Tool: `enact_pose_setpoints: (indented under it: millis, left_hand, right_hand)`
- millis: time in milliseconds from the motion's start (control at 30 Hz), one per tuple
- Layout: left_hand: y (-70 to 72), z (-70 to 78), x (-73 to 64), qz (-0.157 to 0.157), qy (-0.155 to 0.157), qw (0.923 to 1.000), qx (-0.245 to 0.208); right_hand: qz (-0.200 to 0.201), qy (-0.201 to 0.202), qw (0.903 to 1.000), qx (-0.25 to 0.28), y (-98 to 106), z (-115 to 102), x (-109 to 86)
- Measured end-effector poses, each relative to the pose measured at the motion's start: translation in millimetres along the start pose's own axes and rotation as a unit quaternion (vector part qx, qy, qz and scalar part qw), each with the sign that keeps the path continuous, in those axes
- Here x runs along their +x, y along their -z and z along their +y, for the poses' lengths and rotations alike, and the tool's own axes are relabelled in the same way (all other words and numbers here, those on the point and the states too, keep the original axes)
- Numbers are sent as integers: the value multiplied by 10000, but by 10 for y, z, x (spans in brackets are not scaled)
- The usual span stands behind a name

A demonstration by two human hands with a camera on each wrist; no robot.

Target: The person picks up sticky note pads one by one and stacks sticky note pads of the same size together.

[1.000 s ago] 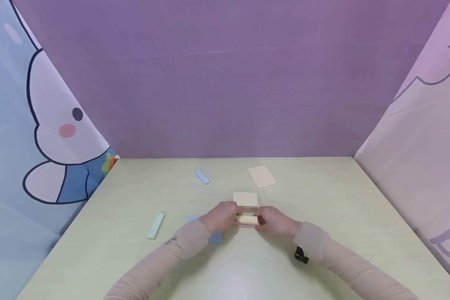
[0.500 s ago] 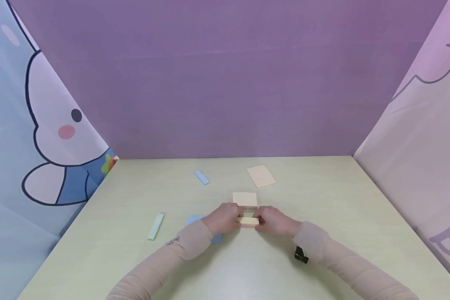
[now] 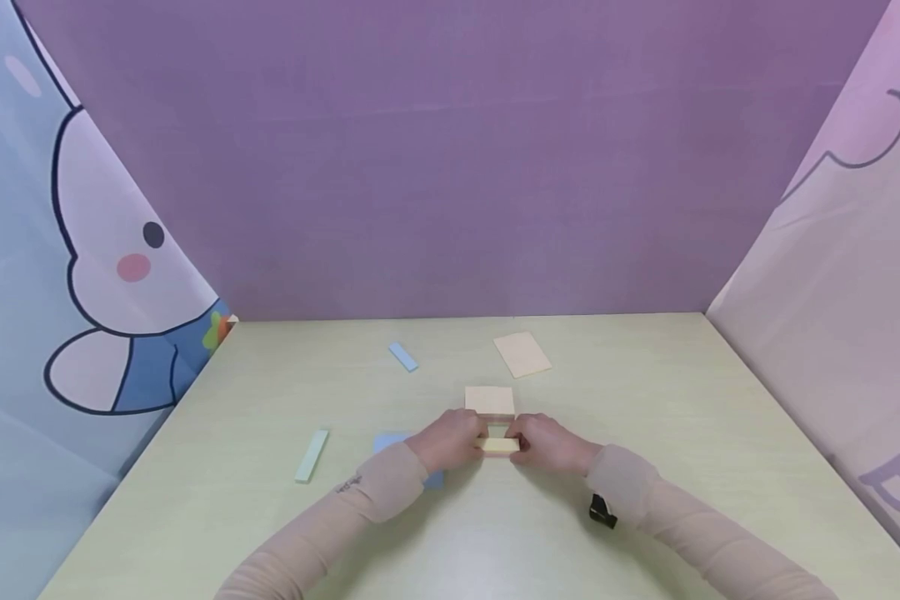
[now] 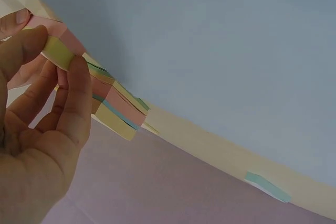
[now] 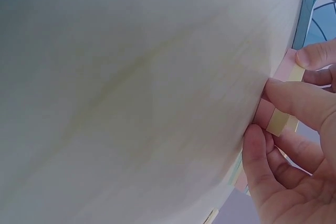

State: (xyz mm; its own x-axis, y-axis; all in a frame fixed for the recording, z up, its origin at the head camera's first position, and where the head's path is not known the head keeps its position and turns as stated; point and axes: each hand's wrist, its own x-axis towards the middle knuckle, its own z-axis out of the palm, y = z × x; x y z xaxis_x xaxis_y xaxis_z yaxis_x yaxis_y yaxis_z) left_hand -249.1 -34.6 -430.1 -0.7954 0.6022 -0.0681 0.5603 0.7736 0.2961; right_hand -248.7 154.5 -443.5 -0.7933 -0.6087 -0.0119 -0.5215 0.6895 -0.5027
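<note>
Strip stack (image 3: 499, 446), yellow over pink, sits between the two hands, just on the near side of the tan-topped block (image 3: 489, 401) on the worktop (image 3: 667, 400). Left hand (image 3: 450, 440) grasps its left end, right hand (image 3: 553, 444) its right end; fingers bent, tips pinching the strips in both wrist views. Forearms come in from lower left and lower right, converging, pale sleeves to the wrists. Left cuff partly covers blue pad (image 3: 391, 440); green strip (image 3: 312, 457) lies left of that, well apart from the hands. Blue strip (image 3: 402, 357) and tan sheet (image 3: 522, 354) lie farther back. Vs. 1.0 s ago: yellow layer slightly farther right and nearer the person, right end now about flush with the pink; left fingertips also a touch farther right. Right hand nearly the same, both grips kept. Tan-topped block and loose pieces unmoved.
</note>
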Motion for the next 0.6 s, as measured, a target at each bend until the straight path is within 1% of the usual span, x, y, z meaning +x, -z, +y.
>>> enact_pose_setpoints:
  millis: [267, 467, 600]
  left_hand:
    - [27, 24, -8, -36, -21, 9997, 243]
    - [27, 23, -6, 33, -51, 9996, 268]
    - [3, 1, -9, 115, -68, 9991, 399]
  right_hand:
    - [44, 84, 9999, -81, 7, -12, -11]
    - [54, 159, 9998, -120, 16, -5, -15]
    - [48, 205, 9997, -127, 11, 6, -17]
